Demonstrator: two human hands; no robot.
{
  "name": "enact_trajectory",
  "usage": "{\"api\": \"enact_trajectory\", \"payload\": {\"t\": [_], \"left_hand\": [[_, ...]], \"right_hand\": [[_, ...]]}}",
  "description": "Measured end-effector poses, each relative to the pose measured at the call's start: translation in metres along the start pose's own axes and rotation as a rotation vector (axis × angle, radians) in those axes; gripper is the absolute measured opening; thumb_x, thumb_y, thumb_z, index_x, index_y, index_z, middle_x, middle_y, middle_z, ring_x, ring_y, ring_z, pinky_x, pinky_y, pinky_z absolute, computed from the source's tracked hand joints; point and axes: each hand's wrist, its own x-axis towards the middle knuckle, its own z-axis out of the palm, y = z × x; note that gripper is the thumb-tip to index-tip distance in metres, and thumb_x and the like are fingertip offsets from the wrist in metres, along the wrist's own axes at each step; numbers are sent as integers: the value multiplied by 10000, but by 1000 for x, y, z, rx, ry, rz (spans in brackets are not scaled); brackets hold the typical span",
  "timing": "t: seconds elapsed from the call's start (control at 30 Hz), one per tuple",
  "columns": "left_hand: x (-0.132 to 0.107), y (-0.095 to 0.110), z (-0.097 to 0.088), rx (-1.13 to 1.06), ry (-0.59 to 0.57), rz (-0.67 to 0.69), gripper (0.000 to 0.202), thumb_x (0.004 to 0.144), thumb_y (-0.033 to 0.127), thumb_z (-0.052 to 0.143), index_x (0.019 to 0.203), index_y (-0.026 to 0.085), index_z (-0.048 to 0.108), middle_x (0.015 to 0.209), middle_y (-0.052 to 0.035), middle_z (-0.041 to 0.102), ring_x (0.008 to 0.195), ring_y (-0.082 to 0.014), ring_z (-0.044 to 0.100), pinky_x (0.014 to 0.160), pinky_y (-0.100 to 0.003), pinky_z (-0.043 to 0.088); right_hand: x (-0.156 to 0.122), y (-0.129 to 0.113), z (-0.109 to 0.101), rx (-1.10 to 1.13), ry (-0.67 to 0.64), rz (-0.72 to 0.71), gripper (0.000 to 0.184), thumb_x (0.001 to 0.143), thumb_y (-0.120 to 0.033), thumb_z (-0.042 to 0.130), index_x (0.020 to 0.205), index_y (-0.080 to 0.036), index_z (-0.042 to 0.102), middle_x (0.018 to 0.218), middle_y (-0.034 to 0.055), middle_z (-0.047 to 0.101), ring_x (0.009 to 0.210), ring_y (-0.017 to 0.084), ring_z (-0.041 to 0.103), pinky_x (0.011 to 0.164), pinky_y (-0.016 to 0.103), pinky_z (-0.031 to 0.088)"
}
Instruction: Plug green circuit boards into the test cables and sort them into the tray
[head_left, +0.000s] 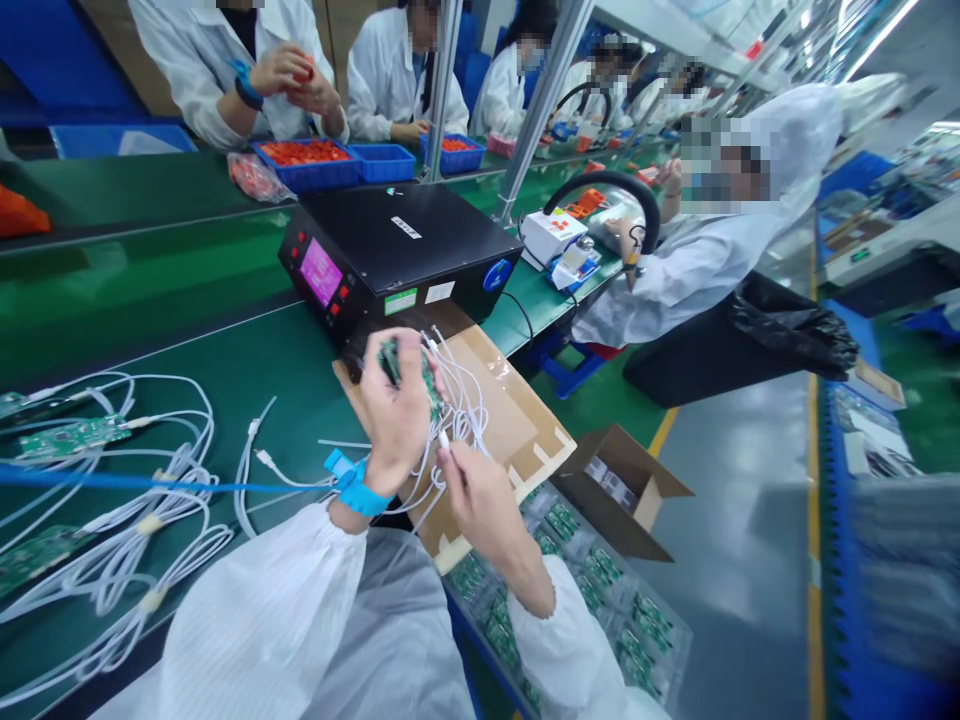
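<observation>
A worker in a white smock holds a small green circuit board up above a flat sheet of brown cardboard at the edge of a green conveyor table. The left hand, wearing a blue wrist strap, is closed around the board, fingers wrapped over its upper edge. A loose bundle of thin white cables hangs from the board and loops over the cardboard. The right hand sits just below, fingertips pinched together on one of the white cables near its small plug end.

Just behind the board stands a boxy black tester with a matte lid, a glowing pink screen and red buttons. More glossy white cables and green boards lie tangled on the table at left. Clear plastic trays of green boards sit beside the worker's lap, near an open brown carton on the grey floor. Other workers in white smocks sit along the line, with blue bins of red parts.
</observation>
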Motion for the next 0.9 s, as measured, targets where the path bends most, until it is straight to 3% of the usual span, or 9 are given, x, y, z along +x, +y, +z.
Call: {"api": "enact_trajectory", "payload": {"t": [0.1, 0.17, 0.33, 0.43, 0.57, 0.63, 0.7, 0.8, 0.9], "left_hand": [[10, 29, -1, -122, 145, 138, 328, 1027, 558, 526, 967, 238, 487, 666, 57, 553, 496, -91, 557, 484, -197, 462], [8, 46, -5, -102, 54, 115, 363, 1009, 592, 549, 967, 233, 516, 684, 41, 571, 522, -99, 580, 496, -201, 482], [-18, 59, -22, -127, -213, -426, 382, 943, 614, 644, 1010, 241, 602, 762, 4, 604, 580, -122, 615, 497, -221, 519], [-26, 57, -33, -269, -319, -735, 389, 919, 593, 681, 994, 216, 619, 779, -12, 609, 589, -122, 606, 514, -232, 541], [-33, 58, -47, -244, -416, -899, 309, 857, 405, 795, 996, 177, 638, 858, -46, 658, 649, -126, 636, 598, -235, 576], [-40, 57, -54, -147, -431, -904, 342, 836, 379, 817, 1051, 178, 645, 898, -60, 683, 713, -147, 668, 648, -244, 590], [-52, 53, -61, -20, -479, -891, 440, 837, 442, 809, 1169, 211, 637, 933, -63, 700, 767, -179, 691, 653, -268, 596], [-71, 44, -72, 208, -544, -757, 552, 835, 529, 783, 1289, 268, 607, 1054, -65, 720, 889, -225, 717, 717, -309, 608], [-87, 38, -85, 412, -579, -519, 510, 855, 541, 749, 1267, 264, 632, 1250, -79, 692, 1193, -274, 662, 999, -364, 564]], "right_hand": [[-10, 6, 2, -108, -23, -75, 367, 1125, -312, 301, 831, -236, 507, 756, 28, 577, 664, 173, 519, 634, 306, 359], [-8, 17, 0, -229, -23, -103, 373, 1121, -303, 314, 842, -225, 549, 798, 55, 587, 712, 190, 529, 649, 316, 366], [15, 55, -14, -460, -5, -42, 379, 1102, -335, 364, 896, -196, 649, 862, 111, 589, 842, 258, 542, 752, 372, 443], [12, 63, -21, -420, -37, 26, 385, 1063, -480, 455, 1100, -174, 686, 983, 156, 619, 1001, 325, 569, 902, 491, 500], [-14, 39, -26, -39, 16, 117, 590, 1026, -646, 426, 1363, -192, 596, 1350, 196, 567, 1357, 364, 483, 1146, 584, 407], [-30, 15, -24, 302, 47, 229, 575, 1065, -626, 298, 1377, -237, 584, 1376, 157, 580, 1348, 311, 530, 1169, 546, 411], [-42, -12, -16, 724, 31, 329, 575, 1062, -650, 268, 1373, -272, 571, 1298, 120, 641, 1198, 270, 640, 1091, 499, 499], [-52, -46, 4, 1210, 11, 417, 606, 960, -748, 492, 1354, -291, 558, 1243, 91, 663, 1047, 248, 686, 939, 440, 589], [-56, -62, 22, 1396, 32, 522, 552, 879, -673, 706, 1263, -292, 598, 1161, 51, 671, 1003, 204, 672, 907, 363, 586]]}}
